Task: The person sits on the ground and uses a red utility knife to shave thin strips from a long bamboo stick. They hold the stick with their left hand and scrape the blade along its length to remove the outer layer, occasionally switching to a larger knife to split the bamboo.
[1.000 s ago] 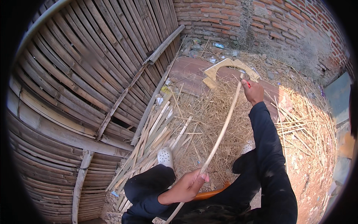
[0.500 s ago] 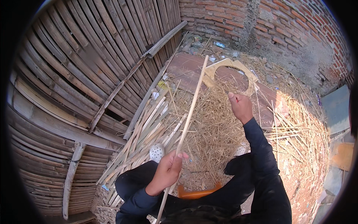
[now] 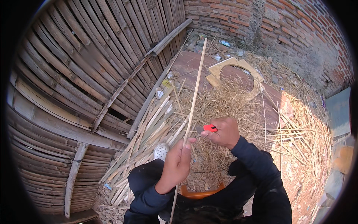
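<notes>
My left hand (image 3: 178, 163) is closed round a long, pale bamboo strip (image 3: 196, 89), which runs from my lap up and away, tilted slightly right. In my right hand (image 3: 226, 132) is a knife with a red handle (image 3: 210, 128), gripped in a fist. Its short, dark blade (image 3: 200, 129) points left, close beside the strip just above my left thumb; whether it touches the wood I cannot tell. Shavings (image 3: 220, 100) lie heaped on the ground beyond my hands.
A bundle of split bamboo strips (image 3: 143, 138) lies at left beside a white, perforated shoe (image 3: 161, 151). A slatted bamboo wall (image 3: 82, 56) rises left, a brick wall (image 3: 298, 33) behind. A light board with a round cut-out (image 3: 225, 64) lies ahead. An orange stool edge (image 3: 203, 193) shows below me.
My right hand has come back toward me and left, bringing the knife near the strip. The strip has slid farther away from me, and my left hand has moved slightly forward.
</notes>
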Demonstrator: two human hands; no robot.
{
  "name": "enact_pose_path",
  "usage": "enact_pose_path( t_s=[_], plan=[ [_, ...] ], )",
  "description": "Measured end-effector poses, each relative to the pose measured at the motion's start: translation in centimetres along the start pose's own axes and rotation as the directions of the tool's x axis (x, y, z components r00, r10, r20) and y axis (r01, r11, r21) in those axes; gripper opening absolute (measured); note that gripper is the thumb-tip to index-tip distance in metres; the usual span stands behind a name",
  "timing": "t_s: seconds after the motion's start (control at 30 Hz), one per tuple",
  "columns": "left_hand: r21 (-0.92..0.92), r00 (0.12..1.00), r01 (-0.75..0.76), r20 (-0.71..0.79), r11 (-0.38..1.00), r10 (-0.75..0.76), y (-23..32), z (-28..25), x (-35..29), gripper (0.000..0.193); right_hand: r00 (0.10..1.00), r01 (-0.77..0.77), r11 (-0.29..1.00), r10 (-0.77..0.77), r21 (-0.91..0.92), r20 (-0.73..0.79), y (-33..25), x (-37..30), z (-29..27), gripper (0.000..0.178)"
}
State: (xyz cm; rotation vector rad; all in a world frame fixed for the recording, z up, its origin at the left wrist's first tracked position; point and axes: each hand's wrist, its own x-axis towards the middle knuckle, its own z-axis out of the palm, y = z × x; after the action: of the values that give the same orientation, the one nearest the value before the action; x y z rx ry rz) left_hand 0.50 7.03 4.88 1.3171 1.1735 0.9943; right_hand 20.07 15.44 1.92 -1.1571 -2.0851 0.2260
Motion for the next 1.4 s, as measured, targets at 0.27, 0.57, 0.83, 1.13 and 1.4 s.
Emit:
enact_pose_path(
  t_s=[0.27, 0.57, 0.83, 1.13, 1.4],
  plan=[
    [0.048, 0.999, -0.028, 0.037, 0.998, 0.026, 0.2, 1.6, 0.6, 0.029, 0.996, 0.08, 0.996, -0.078, -0.039, 0.053, 0.1, 0.0, -0.6, 0.053],
    [-0.188, 0.968, 0.174, 0.21, 0.967, -0.133, 0.9, 1.6, 0.7, 0.026, 0.987, 0.008, 0.999, -0.002, 0.035, -0.163, 2.0, 0.4, 0.2, 0.065],
    [-0.127, 0.94, 0.211, 0.299, 0.969, -0.166, 1.0, 2.2, -0.4, 0.029, 0.971, -0.213, 0.972, 0.199, -0.102, -0.133, 4.6, 1.1, -0.7, 0.064],
    [-0.177, 0.958, 0.18, 0.256, 0.968, -0.132, 0.0, 1.3, -0.5, 0.028, 0.998, -0.015, 0.997, 0.019, -0.078, 0.051, 0.7, -1.2, 0.5, 0.063],
    [0.064, 0.968, 0.115, 0.214, 0.991, -0.127, 0.3, 1.5, -1.2, 0.027, 0.976, -0.209, 0.958, 0.192, -0.198, -0.1, 4.5, 1.4, 0.0, 0.062]
  ],
)
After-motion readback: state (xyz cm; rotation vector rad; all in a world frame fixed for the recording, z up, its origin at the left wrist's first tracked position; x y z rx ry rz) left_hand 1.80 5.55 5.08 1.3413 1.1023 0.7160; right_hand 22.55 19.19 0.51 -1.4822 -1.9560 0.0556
